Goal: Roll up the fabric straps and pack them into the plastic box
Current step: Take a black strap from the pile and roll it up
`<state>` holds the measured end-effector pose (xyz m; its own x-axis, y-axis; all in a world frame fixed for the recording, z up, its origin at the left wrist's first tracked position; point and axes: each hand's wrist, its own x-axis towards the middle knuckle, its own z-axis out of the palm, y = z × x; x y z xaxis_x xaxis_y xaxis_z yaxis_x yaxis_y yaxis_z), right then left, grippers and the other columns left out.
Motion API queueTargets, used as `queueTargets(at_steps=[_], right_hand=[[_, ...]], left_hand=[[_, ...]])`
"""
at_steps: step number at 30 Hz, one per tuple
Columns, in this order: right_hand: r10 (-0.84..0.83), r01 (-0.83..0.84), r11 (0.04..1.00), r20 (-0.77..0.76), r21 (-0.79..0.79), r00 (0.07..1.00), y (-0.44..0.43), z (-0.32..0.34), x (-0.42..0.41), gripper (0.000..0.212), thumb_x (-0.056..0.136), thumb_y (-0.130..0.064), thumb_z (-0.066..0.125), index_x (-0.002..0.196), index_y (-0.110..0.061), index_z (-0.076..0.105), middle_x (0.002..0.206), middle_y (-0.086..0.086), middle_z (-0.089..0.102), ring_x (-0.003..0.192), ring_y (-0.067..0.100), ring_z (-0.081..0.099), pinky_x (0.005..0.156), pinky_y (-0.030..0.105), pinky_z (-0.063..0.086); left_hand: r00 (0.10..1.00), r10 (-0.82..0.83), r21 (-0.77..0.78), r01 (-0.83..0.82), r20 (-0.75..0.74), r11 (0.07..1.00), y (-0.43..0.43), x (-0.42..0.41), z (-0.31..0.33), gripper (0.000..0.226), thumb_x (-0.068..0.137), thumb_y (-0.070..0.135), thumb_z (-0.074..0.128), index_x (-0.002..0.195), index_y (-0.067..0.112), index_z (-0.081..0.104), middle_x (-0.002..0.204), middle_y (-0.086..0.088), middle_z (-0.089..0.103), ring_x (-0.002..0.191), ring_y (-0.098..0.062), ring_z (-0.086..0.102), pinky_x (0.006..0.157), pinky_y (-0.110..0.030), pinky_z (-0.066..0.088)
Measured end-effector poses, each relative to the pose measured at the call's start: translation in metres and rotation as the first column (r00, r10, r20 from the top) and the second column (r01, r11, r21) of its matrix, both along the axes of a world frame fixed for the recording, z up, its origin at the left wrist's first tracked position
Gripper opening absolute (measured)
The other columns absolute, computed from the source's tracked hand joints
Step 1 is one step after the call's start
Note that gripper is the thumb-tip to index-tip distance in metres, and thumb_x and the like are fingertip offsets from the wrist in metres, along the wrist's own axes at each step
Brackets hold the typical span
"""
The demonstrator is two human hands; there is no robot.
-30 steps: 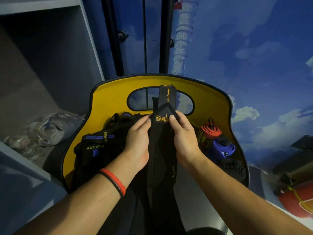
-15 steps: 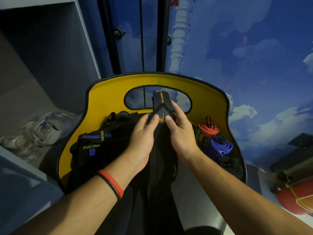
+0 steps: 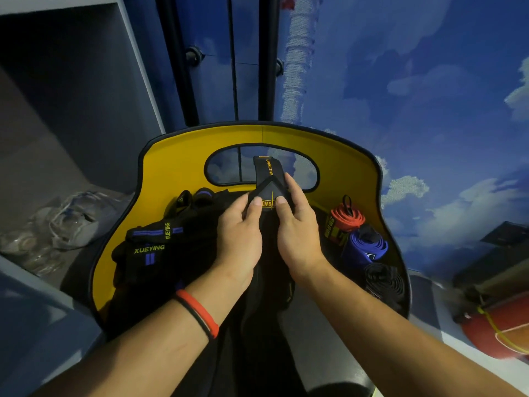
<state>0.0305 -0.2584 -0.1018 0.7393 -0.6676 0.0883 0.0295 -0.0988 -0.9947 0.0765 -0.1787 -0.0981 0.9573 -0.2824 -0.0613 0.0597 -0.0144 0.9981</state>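
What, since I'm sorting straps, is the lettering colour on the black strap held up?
Yellow-orange lettering on the black fabric strap, clearest in the head view.

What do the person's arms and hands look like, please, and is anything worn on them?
Both forearms are bare, with no sleeves in view and no gloves. The left hand has a red wristband at its wrist, with a thinner black band right beside it. The right hand and its wrist carry nothing: no watch, band or ring shows.
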Motion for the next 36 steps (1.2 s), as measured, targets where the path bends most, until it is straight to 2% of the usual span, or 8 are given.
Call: queueTargets(at_steps=[8, 12, 16, 20, 23, 25, 27, 36], right_hand=[[-0.13, 0.071, 0.856, -0.08, -0.512, 0.988, -0.002, 0.011, -0.007, 0.03, 0.092, -0.025, 0.071, 0.122, -0.028, 0.065, 0.109, -0.011, 0.049, 0.094, 0.009, 0.056, 0.086, 0.039, 0.054], [-0.07, 0.009, 0.87, -0.104, -0.493, 0.992, 0.0, 0.014, -0.012, 0.051, 0.086, -0.044, 0.074, 0.132, -0.027, 0.059, 0.11, -0.013, 0.05, 0.085, 0.004, 0.058, 0.077, 0.029, 0.056], [-0.151, 0.094, 0.861, -0.074, -0.5, 0.986, -0.006, 0.016, -0.013, 0.04, 0.083, -0.052, 0.072, 0.114, -0.03, 0.06, 0.1, -0.013, 0.057, 0.084, 0.005, 0.059, 0.074, 0.035, 0.056], [-0.157, 0.127, 0.934, -0.064, -0.333, 0.986, -0.023, 0.015, -0.011, 0.015, 0.097, -0.031, 0.067, 0.11, -0.025, 0.07, 0.095, -0.016, 0.07, 0.089, 0.0, 0.066, 0.084, 0.034, 0.057], [-0.054, 0.05, 0.997, -0.068, -0.053, 0.996, -0.023, 0.021, -0.011, 0.009, 0.099, -0.024, 0.064, 0.103, -0.025, 0.072, 0.092, -0.013, 0.075, 0.092, 0.004, 0.071, 0.084, 0.026, 0.058], [0.049, -0.045, 0.989, -0.025, 0.138, 0.999, -0.019, 0.023, -0.01, 0.016, 0.101, -0.017, 0.061, 0.108, -0.015, 0.075, 0.099, 0.0, 0.078, 0.097, 0.017, 0.074, 0.09, 0.037, 0.06], [0.113, -0.114, 0.965, 0.019, 0.237, 0.993, -0.016, 0.025, -0.009, 0.019, 0.102, -0.014, 0.059, 0.111, -0.012, 0.075, 0.104, 0.007, 0.078, 0.1, 0.025, 0.074, 0.095, 0.046, 0.058], [0.055, -0.067, 0.987, -0.082, -0.149, 0.995, -0.012, 0.017, -0.005, 0.025, 0.107, -0.035, 0.049, 0.108, -0.029, 0.073, 0.107, -0.011, 0.076, 0.103, 0.004, 0.068, 0.092, 0.032, 0.055]], left_hand=[[0.999, 0.025, -0.039, -0.027, -0.048, 0.999, 0.001, 0.007, 0.01, 0.032, 0.102, 0.02, 0.062, 0.133, 0.018, 0.065, 0.096, 0.024, 0.067, 0.098, 0.01, 0.062, 0.093, -0.02, 0.048], [0.996, -0.015, -0.042, 0.011, -0.092, 0.999, 0.006, 0.009, 0.021, 0.015, 0.097, 0.022, 0.069, 0.096, 0.036, 0.075, 0.09, 0.022, 0.075, 0.098, 0.004, 0.067, 0.094, -0.025, 0.052], [0.982, -0.188, -0.036, 0.187, -0.022, 0.982, 0.008, -0.001, 0.031, 0.024, 0.102, 0.04, 0.056, 0.094, 0.033, 0.077, 0.095, 0.015, 0.078, 0.096, 0.0, 0.072, 0.091, -0.029, 0.054], [0.966, -0.242, 0.099, 0.233, 0.086, 0.967, 0.009, 0.004, 0.023, 0.022, 0.1, 0.037, 0.06, 0.119, 0.035, 0.072, 0.117, 0.014, 0.073, 0.116, 0.001, 0.063, 0.108, -0.035, 0.048], [0.984, -0.137, 0.157, 0.118, 0.118, 0.981, 0.006, 0.018, 0.02, 0.042, 0.098, 0.028, 0.067, 0.138, 0.032, 0.056, 0.134, 0.007, 0.058, 0.119, -0.003, 0.057, 0.1, -0.026, 0.049], [0.993, -0.106, 0.18, 0.094, 0.058, 0.979, 0.007, 0.023, 0.019, 0.05, 0.099, 0.038, 0.064, 0.147, 0.031, 0.049, 0.139, 0.007, 0.052, 0.115, -0.002, 0.054, 0.089, -0.018, 0.045], [0.984, -0.179, 0.172, 0.177, -0.004, 0.969, 0.006, 0.025, 0.015, 0.044, 0.101, 0.046, 0.056, 0.143, 0.032, 0.053, 0.137, 0.007, 0.059, 0.12, -0.008, 0.056, 0.101, -0.031, 0.048], [0.975, -0.12, 0.114, 0.143, -0.185, 0.983, -0.003, 0.024, 0.008, 0.05, 0.089, 0.048, 0.051, 0.137, 0.034, 0.049, 0.13, -0.002, 0.065, 0.12, -0.025, 0.062, 0.103, -0.054, 0.05]])
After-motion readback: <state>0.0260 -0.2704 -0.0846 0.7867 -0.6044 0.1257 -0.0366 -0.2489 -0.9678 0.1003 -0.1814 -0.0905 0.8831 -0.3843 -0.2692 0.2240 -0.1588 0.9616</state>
